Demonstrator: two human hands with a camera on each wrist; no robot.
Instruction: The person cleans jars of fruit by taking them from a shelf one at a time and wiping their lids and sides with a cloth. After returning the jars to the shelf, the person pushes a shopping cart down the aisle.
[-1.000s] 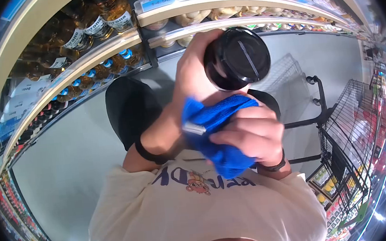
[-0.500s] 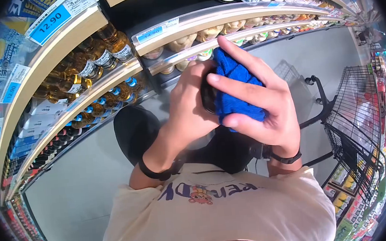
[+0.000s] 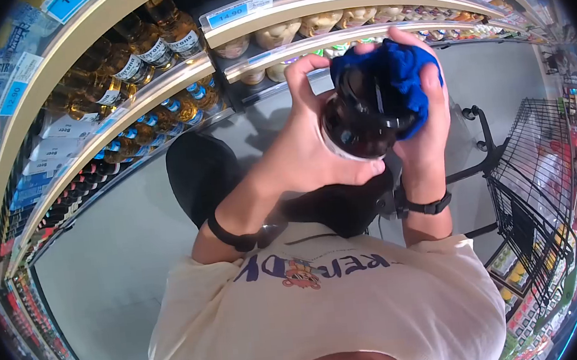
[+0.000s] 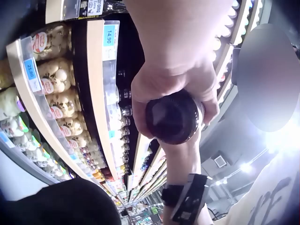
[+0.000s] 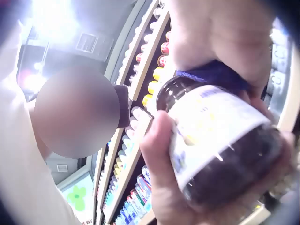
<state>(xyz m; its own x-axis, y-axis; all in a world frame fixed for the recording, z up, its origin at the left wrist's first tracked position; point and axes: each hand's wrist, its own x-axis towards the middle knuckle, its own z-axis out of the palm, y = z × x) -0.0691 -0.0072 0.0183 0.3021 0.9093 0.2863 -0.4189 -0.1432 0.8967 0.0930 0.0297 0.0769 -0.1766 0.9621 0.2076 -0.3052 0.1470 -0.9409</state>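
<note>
My left hand [image 3: 302, 144] grips a dark glass jar [image 3: 357, 135] in front of my chest, thumb on the near side. A white label [image 5: 215, 122] wraps the jar, best seen in the right wrist view. The jar's dark round base [image 4: 173, 119] faces the left wrist camera. My right hand [image 3: 428, 114] holds a bunched blue cloth [image 3: 407, 75] against the jar's other end, fingers curled round it. That end of the jar is partly hidden under the cloth [image 5: 213, 75].
Shelves hold amber beer bottles [image 3: 151, 51] on the left and jars with pale contents [image 3: 278, 34] straight ahead. A price tag [image 3: 238, 13] sits on a shelf edge. To the right stands a black wire shopping cart [image 3: 531, 177] on the grey floor.
The right hand brought the cloth up from below the jar and laid it over its end, then shifted to the side and curled round it. The jar has tilted and moved slightly right.
</note>
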